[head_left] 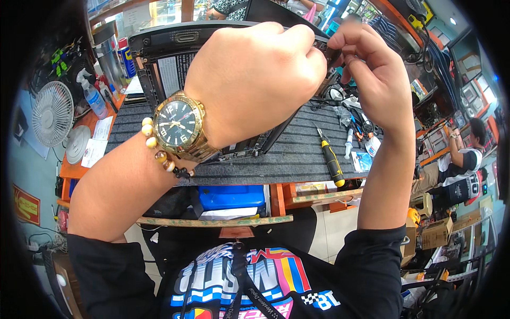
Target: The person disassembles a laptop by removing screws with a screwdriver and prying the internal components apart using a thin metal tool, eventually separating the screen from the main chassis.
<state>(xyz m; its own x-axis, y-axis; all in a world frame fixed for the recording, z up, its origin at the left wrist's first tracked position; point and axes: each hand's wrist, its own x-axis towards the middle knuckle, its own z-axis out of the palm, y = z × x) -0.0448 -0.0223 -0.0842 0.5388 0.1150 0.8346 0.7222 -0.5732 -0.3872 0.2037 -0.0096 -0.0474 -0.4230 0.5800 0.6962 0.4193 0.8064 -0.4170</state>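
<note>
A black laptop body (pixel 154 40) stands tilted up on the ribbed grey mat, its inside partly exposed with a dark labelled panel (pixel 170 73). My left hand (pixel 260 77) is closed in front of it, its back toward me. Its fingers curl away out of sight, so what they hold is hidden. At the laptop's upper right corner, my right hand (pixel 374 74) has thumb and fingers bent together around something small and dark. That thing is too covered to name. The two hands nearly meet there. A gold watch (pixel 179 121) and a bead bracelet circle my left wrist.
A yellow-and-black screwdriver (pixel 332 164) lies on the mat (pixel 297 154), near a syringe (pixel 348 143) and several tools. Left of the bench are a spray bottle (pixel 93 98) and a white fan (pixel 53 112). An open drawer (pixel 324 198) juts out in front. A person (pixel 462 159) stands far right.
</note>
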